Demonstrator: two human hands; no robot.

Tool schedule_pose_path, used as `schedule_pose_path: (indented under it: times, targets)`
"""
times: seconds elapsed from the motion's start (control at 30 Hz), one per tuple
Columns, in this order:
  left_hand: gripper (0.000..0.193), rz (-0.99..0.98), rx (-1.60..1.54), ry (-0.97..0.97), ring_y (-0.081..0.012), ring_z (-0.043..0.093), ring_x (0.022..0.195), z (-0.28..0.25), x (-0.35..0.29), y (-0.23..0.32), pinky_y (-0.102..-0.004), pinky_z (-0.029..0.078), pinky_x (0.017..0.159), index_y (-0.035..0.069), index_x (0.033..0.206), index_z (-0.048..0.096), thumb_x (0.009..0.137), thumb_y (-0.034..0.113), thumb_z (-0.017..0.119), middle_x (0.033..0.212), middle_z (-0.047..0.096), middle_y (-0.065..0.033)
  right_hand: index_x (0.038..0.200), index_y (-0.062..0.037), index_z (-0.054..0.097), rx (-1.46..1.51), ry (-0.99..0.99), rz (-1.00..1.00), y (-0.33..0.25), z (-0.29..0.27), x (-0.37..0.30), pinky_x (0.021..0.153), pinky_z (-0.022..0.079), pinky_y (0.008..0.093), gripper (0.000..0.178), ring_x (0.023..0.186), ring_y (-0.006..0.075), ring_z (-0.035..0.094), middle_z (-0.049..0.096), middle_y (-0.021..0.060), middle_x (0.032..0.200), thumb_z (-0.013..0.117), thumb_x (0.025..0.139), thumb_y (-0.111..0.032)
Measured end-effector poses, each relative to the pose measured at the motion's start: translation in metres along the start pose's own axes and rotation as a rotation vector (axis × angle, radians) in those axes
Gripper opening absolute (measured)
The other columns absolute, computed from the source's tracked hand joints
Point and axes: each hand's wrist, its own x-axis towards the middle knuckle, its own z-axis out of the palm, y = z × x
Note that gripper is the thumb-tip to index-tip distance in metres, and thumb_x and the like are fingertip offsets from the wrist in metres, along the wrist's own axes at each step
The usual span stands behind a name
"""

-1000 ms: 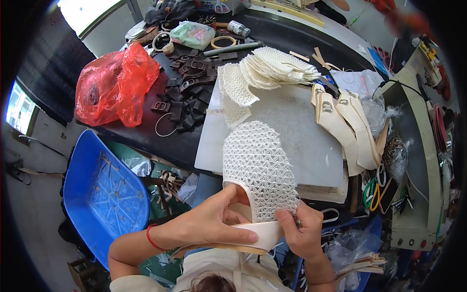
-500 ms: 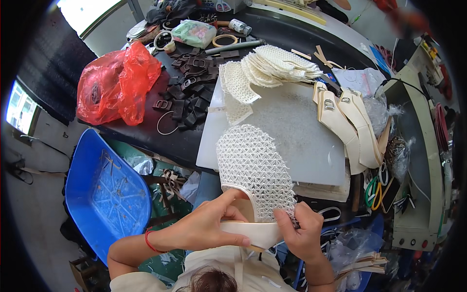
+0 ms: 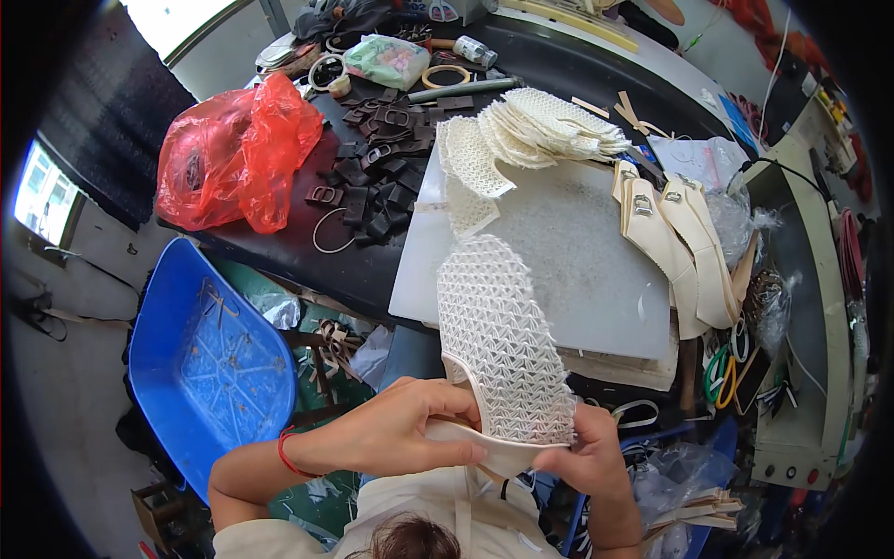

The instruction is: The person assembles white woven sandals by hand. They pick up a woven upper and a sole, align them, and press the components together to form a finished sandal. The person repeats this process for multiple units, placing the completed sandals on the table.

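Both my hands hold a shoe upper made of white woven mesh with a cream leather band along its lower edge. My left hand is closed on the band's left part, thumb below and fingers tucked behind the curved, bound edge. At the lower right corner, my right hand pinches the mesh and the band together, its thumb on the band. The mesh stands up away from me, its rounded end over the near edge of a white board. The fingertips behind the piece are hidden.
Woven mesh pieces are stacked on the board's far side. Cream buckled straps lie at its right, dark buckled straps at its left. A red plastic bag sits far left, above a blue tub. A machine stands right.
The leather band's right end now lies against the mesh's lower edge. My right thumb has moved down from the mesh onto the band. The mesh has turned slightly, and the whole view has shifted.
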Motion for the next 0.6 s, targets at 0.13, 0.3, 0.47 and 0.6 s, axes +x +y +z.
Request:
schedule_pose_path:
  times: [0.13,0.3,0.47,0.6]
  targets:
    - [0.027,0.245,0.405,0.36,-0.02,0.061,0.085,-0.003,-0.013,0.016,-0.0308,0.047,0.077,0.002,0.097,0.063,0.078,0.019,0.071,0.092,0.064,-0.0115,0.102,0.0032,0.063,-0.045,-0.072,0.03,-0.016,-0.003,0.006,0.072,0.047,0.0264,0.03,0.082,0.0165,0.063,0.066,0.014,0.095,0.072,0.076,-0.009]
    - [0.031,-0.059,0.218,0.215,-0.0197,0.062,0.087,0.003,-0.06,0.014,-0.0298,0.048,0.08,0.002,0.102,0.061,0.077,0.015,0.073,0.098,0.063,-0.0128,0.097,0.0051,0.063,0.203,0.135,0.042,-0.007,0.008,0.001,0.075,0.048,0.0272,0.027,0.083,0.0145,0.061,0.066,0.0087,0.094,0.072,0.074,-0.006]
    - [0.037,-0.022,-0.747,0.423,-0.0169,0.061,0.092,0.052,-0.029,-0.034,-0.03,0.05,0.081,0.0,0.111,0.056,0.079,0.011,0.071,0.102,0.062,-0.0112,0.105,-0.0006,0.064,0.181,0.109,-0.032,0.0,0.029,-0.005,0.08,0.045,0.0293,0.038,0.095,0.0207,0.058,0.057,0.0137,0.111,0.077,0.071,-0.009]
    - [0.037,0.032,-1.086,0.451,-0.0157,0.06,0.092,0.068,-0.015,-0.043,-0.0293,0.051,0.08,0.0,0.114,0.054,0.08,0.007,0.068,0.103,0.062,-0.0097,0.108,-0.0015,0.063,0.329,0.16,0.176,0.0,0.031,-0.011,0.083,0.044,0.0296,0.04,0.096,0.0215,0.057,0.054,0.0124,0.111,0.077,0.071,-0.009]
